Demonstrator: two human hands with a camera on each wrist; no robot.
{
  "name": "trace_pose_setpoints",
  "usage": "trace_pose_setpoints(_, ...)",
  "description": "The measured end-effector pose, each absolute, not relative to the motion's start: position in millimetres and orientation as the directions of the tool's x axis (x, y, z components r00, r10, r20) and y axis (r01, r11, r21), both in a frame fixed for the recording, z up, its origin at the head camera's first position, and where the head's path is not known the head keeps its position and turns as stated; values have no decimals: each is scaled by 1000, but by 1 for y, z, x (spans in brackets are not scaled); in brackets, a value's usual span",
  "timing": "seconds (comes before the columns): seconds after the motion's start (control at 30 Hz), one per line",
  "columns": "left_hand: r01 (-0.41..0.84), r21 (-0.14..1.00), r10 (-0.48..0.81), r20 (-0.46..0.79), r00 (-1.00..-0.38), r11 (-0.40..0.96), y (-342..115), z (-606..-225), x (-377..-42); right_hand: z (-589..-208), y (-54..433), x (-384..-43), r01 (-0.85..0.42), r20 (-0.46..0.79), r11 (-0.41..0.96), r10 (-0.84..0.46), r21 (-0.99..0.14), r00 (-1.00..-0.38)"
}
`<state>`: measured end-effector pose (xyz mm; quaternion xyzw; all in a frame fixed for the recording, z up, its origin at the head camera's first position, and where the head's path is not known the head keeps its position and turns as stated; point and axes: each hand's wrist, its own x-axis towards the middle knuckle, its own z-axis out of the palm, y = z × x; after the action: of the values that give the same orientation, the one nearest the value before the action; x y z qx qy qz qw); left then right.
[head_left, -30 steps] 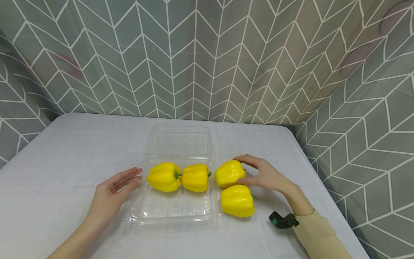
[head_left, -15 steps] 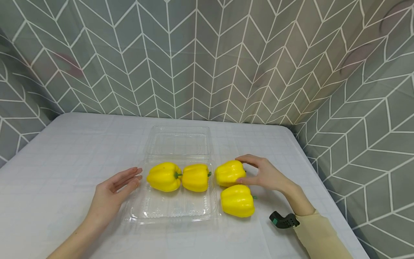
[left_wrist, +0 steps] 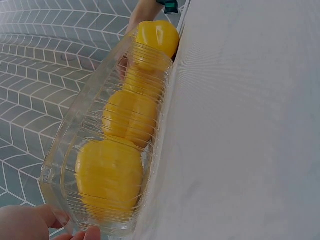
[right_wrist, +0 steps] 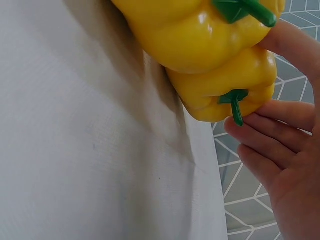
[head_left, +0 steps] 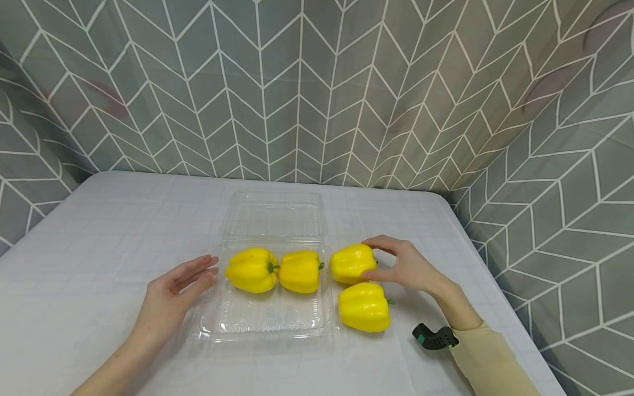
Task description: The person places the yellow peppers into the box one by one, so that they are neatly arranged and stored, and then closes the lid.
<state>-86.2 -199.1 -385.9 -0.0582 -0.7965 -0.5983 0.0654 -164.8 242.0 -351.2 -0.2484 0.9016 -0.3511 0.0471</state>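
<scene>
A clear plastic clamshell container (head_left: 269, 324) lies with its lid folded back on the table. Two yellow bell peppers sit side by side in it, a left one (head_left: 251, 270) and a right one (head_left: 299, 272). Fingers extended, my left hand (head_left: 173, 294) is at the container's left side; its thumb and fingertips show right at the wall in the left wrist view. My right hand (head_left: 403, 268) holds a third yellow bell pepper (head_left: 353, 264) between thumb and fingers, just right of the container. Nearer to me lies another yellow bell pepper (head_left: 364, 308), close against the held one.
The transparent lid (head_left: 274, 214) stretches toward the back of the table (head_left: 148, 220), which has a white cloth. A black wrist device (head_left: 435, 336) is at the right sleeve. Patterned grey curtains (head_left: 277, 93) hang behind and to the right.
My right hand and the pepper it holds have shifted very slightly to the right. My left hand, the container and the other peppers have stayed in place.
</scene>
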Motion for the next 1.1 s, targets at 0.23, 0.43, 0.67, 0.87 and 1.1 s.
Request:
trace_pose_setpoints(0.23,161,942,10,166,-986,295,-199,-385,-86,-350,244,-165,-394,90,641,-453,-659,-887)
trace_pose_setpoints(0.43,164,942,11,169,-986,293,-199,-385,-86,-349,246,-165,-382,97,634,-436,-672,-895)
trace_pose_setpoints(0.67,164,943,12,168,-986,290,-199,-385,-85,-349,248,-165,-390,114,635,-430,-667,-895)
trace_pose_setpoints(0.87,152,945,9,156,-988,289,-199,-385,-85,-348,248,-166,-387,114,641,-425,-663,-898)
trace_pose_setpoints(1.1,156,947,12,159,-987,282,-199,-385,-86,-347,248,-166,-375,119,644,-405,-667,-907)
